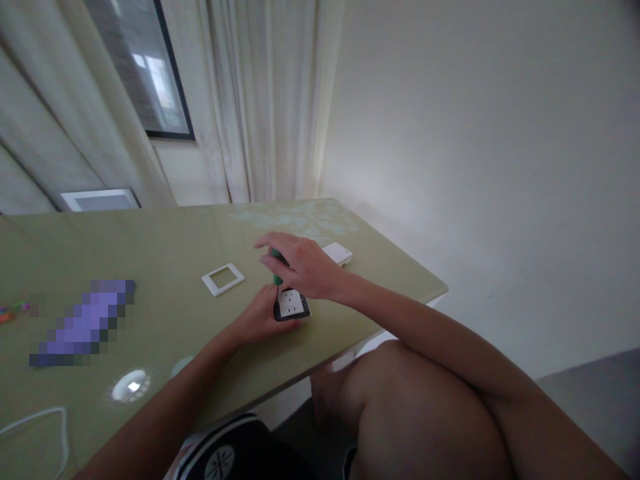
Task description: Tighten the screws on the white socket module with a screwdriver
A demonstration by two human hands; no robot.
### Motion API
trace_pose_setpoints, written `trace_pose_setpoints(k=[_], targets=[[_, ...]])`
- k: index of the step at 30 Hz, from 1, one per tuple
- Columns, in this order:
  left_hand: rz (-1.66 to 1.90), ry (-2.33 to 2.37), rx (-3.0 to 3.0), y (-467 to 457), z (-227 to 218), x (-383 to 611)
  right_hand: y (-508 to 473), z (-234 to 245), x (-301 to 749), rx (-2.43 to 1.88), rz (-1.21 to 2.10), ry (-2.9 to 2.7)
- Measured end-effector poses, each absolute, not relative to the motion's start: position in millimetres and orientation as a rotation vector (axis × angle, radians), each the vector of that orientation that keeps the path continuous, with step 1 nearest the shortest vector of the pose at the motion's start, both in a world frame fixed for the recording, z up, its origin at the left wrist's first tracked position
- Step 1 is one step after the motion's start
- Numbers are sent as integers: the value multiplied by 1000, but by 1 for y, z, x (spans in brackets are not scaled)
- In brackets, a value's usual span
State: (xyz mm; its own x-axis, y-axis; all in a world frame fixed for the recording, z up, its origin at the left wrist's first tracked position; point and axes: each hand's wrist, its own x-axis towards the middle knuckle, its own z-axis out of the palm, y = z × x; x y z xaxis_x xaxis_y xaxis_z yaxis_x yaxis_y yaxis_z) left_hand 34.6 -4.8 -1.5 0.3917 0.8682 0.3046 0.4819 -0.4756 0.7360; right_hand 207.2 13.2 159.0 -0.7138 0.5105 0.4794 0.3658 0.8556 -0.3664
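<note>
A head-worn view is given, looking down at a pale green worktop (175, 247) set against a white wall, with cream curtains (260, 100) behind it. Near the worktop's right front edge, a white socket (291, 304) on a dark backing is laid flat. The left hand (260, 320) is set against the socket's left side; whether its fingers are clamped on it or only pressed to it cannot be told. The right hand (305, 267) is closed around the green handle of a screwdriver (277, 263), which is held nearly upright with its thin shaft pointed down at the socket's far left corner. A white frame (209, 285) is seen lying to the left, apart from the hands, and a small white plate (338, 253) just beyond the right hand. A blurred purple thing (83, 323) and a white cord (50, 417) are placed further left. As a judgement: the tip could be jolted off its seat if downward pressure is applied at a tilt, and the left fingers, so close by, could be jabbed. The socket could also be pushed off the nearby edge if it is only lightly braced.
</note>
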Motion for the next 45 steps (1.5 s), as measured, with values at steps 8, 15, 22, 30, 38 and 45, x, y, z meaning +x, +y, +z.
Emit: trace_pose_setpoints(k=[8,15,22,30,38,45], targets=[[1168,1365,2249,5,5,21,16,165,214,-787,113,-2177],[1267,1440,2266,3,5,21,15,167,217,-833,67,-2170],[1288,1450,2256,3,4,20,15,167,218,-852,82,-2163],[1317,1461,2272,4,0,20,18,164,219,-785,90,-2174],[1340,1481,2269,8,-6,19,10,174,222,-1051,-60,-2280],[1280,1502,2282,9,-8,17,13,173,225,-936,-63,-2351]])
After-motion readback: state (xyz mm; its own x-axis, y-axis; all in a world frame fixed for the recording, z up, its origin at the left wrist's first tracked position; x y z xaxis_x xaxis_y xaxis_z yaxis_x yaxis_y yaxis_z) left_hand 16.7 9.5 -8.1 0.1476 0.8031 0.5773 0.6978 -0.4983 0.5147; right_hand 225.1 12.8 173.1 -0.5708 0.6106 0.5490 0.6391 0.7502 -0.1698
